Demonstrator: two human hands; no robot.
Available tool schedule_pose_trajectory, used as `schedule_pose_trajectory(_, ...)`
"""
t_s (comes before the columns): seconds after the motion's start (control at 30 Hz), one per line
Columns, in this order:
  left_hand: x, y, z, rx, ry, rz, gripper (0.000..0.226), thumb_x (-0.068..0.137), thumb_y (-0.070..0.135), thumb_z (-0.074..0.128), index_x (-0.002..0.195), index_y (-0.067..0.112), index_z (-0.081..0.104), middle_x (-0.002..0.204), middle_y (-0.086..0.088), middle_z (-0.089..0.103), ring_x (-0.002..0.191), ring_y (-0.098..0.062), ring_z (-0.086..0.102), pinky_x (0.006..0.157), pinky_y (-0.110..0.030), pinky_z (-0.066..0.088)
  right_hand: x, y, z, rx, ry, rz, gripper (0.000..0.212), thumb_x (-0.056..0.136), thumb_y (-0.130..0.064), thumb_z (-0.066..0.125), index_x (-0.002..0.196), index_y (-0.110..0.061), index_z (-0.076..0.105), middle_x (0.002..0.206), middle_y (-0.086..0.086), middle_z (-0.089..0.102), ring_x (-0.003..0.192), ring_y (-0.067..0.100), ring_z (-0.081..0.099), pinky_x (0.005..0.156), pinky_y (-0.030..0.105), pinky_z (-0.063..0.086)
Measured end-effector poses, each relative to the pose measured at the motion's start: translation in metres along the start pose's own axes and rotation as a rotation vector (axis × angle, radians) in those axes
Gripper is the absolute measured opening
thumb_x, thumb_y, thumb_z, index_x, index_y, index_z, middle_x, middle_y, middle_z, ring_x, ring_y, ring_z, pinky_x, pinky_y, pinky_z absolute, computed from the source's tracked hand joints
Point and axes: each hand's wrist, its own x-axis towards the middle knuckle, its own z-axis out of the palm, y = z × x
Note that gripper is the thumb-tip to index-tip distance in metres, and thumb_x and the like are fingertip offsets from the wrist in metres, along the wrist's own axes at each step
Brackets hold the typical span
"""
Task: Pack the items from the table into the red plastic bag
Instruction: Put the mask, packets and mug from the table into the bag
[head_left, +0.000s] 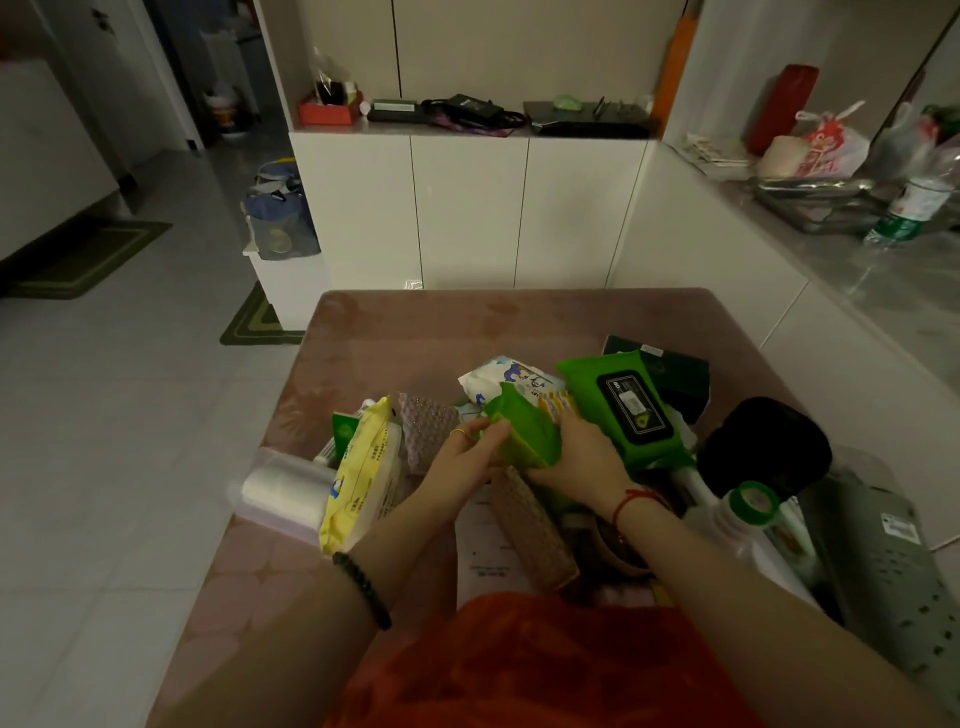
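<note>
Hands both hold the green pack (524, 434): left hand (465, 460) pinches one edge, right hand (582, 457) wraps the other. Looks soft, light, probably slippery, so grip the body. Red bag (545, 670) lies behind both wrists on the desk (415, 332).

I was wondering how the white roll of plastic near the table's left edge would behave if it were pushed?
The white roll lies on its round side, so it would probably roll easily. It sits close to the left edge of the table, so a nudge might send it off. Being thin film, it is likely light.
</note>
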Motion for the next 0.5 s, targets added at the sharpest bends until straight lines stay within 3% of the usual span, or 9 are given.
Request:
schedule_pose_trajectory(0.1,0.0,-0.004,0.006,-0.094,0.069,0.024,0.06,0.086,0.034,0.058,0.136,0.011,0.035,0.128,-0.004,0.055,0.108,-0.017,0.057,0.073,-0.021,0.048,-0.012,-0.005,-0.008,-0.025,0.153,-0.075,0.056,0.07,-0.037,0.073,0.113,-0.01,0.049,0.116,0.008,0.056,0.106,0.025,0.057,0.08,0.033,0.047)
schedule_pose_trajectory(0.17,-0.008,0.001,0.012,-0.153,0.051,0.077,0.068,0.08,0.036,0.065,0.135,0.016,0.031,0.128,-0.002,0.054,0.109,-0.015,0.058,0.075,-0.021,0.05,-0.021,-0.015,-0.016,0.001,0.298,-0.125,0.05,0.071,-0.04,0.07,0.106,-0.01,0.05,0.109,0.007,0.055,0.1,0.025,0.056,0.07,0.034,0.045)
schedule_pose_trajectory(0.27,-0.021,0.019,0.025,-0.304,-0.016,0.14,0.096,0.059,0.043,0.074,0.139,0.032,0.023,0.129,-0.003,0.056,0.113,-0.021,0.059,0.09,-0.039,0.052,-0.039,-0.036,-0.029,-0.076,0.55,-0.286,0.041,0.068,-0.033,0.073,0.094,-0.011,0.05,0.096,0.006,0.056,0.088,0.025,0.057,0.051,0.031,0.042)
schedule_pose_trajectory(0.33,-0.023,0.03,0.03,-0.42,0.051,0.147,0.086,0.062,0.045,0.077,0.134,0.019,0.038,0.122,-0.007,0.062,0.108,-0.023,0.063,0.093,-0.047,0.051,-0.052,-0.047,-0.039,-0.185,0.604,-0.464,0.045,0.062,-0.03,0.074,0.096,-0.013,0.052,0.094,0.005,0.059,0.084,0.024,0.059,0.047,0.026,0.042)
schedule_pose_trajectory(0.4,-0.024,0.035,0.024,-0.538,0.079,0.068,0.049,0.079,0.04,0.065,0.118,0.011,0.056,0.107,-0.01,0.067,0.095,-0.022,0.065,0.085,-0.04,0.054,-0.057,-0.051,-0.049,-0.152,0.427,-0.653,0.033,0.071,-0.037,0.063,0.096,-0.015,0.058,0.096,0.002,0.06,0.084,0.019,0.059,0.054,0.026,0.044)
schedule_pose_trajectory(0.47,-0.023,0.03,0.013,-0.606,0.05,-0.012,0.033,0.088,0.033,0.053,0.113,0.011,0.059,0.097,-0.011,0.066,0.087,-0.023,0.063,0.075,-0.037,0.052,-0.056,-0.051,-0.061,0.048,0.231,-0.643,0.033,0.083,-0.041,0.046,0.09,-0.015,0.065,0.093,0.0,0.061,0.079,0.012,0.057,0.062,0.026,0.048)
schedule_pose_trajectory(0.5,-0.024,0.027,0.008,-0.64,0.058,-0.03,0.031,0.089,0.029,0.052,0.113,0.011,0.059,0.094,-0.011,0.068,0.088,-0.024,0.062,0.074,-0.038,0.051,-0.05,-0.046,-0.064,0.164,0.253,-0.549,0.031,0.086,-0.037,0.045,0.094,-0.014,0.066,0.096,0.002,0.062,0.082,0.012,0.057,0.069,0.027,0.049)
